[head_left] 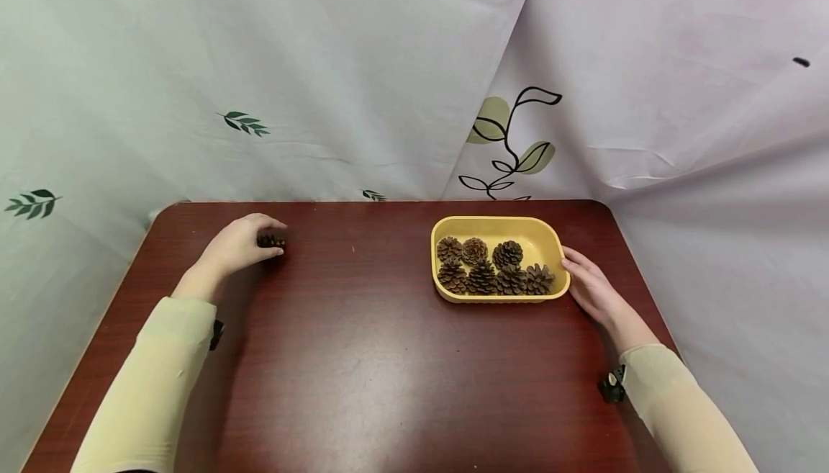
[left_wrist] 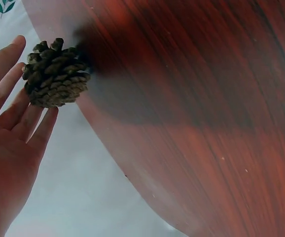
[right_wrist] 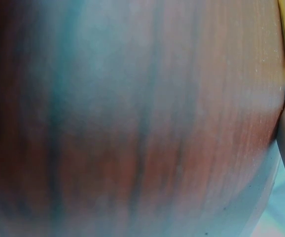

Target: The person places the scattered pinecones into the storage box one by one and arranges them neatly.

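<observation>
Looks like the grab step on the loose cone, out at the far left of the table. Reaching over it with the left hand, fingers fairly straight and just touching the scales in the wrist view. So touching rather than clamped, no real grip yet. Steadying the tray with the right hand, laid flat and relaxed against the right rim, holding nothing. Seven more cones sitting in there, packed toward the near side.

Next move, best guess: needs the fingers closing round the cone's middle, gently, given prickly and brittle-looking scales. Then a lift clear of the table before any carrying toward the tray, well apart on the other side.

As for orientation: lying on its side near the table's far left edge, stubby, barely longer than wide. Long axis seemingly running along the tabletop and across the fingertips. Can't call tip from base here, too dark from the head camera, too close from the wrist.
</observation>
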Demonstrator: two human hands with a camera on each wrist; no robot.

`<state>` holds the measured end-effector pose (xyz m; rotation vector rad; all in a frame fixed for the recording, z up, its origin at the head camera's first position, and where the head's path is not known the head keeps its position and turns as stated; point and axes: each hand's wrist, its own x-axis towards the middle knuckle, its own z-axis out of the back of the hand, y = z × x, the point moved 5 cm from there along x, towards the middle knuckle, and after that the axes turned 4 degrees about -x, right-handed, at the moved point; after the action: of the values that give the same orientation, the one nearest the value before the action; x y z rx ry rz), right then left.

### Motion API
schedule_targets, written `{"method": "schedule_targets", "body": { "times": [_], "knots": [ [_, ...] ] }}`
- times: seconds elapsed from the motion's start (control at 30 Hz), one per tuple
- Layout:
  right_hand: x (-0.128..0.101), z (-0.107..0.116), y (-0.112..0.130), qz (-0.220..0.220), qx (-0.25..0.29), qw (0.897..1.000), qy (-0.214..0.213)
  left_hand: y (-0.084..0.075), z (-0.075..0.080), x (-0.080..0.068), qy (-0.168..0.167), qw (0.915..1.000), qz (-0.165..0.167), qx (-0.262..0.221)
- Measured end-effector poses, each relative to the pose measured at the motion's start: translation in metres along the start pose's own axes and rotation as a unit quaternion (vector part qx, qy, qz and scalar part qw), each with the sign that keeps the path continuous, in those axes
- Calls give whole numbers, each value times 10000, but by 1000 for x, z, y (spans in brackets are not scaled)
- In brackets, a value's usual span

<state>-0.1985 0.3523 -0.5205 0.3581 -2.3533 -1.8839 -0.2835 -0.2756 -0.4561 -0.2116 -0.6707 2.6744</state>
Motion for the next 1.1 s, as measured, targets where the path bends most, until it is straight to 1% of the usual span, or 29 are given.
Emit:
{"method": "schedule_targets", "body": {
  "times": [0.33, 0.53, 0.83, 1.1],
  "knots": [
    [0, 1, 0, -72, -121, 9999, -77, 9, -1, -4, 157, 9998, 74, 87],
    [0, 1, -1, -31, -91, 9999, -54, 12, -3, -5, 144, 9997, 156, 78],
    [1, 1, -1, 20, -49, 10000, -26, 12, -1, -6, 112, 9994, 243, 212],
    [1, 2, -2, -18, -89, 10000, -38, 6, -1, -7, 2, 9997, 62, 249]
  ]
}}
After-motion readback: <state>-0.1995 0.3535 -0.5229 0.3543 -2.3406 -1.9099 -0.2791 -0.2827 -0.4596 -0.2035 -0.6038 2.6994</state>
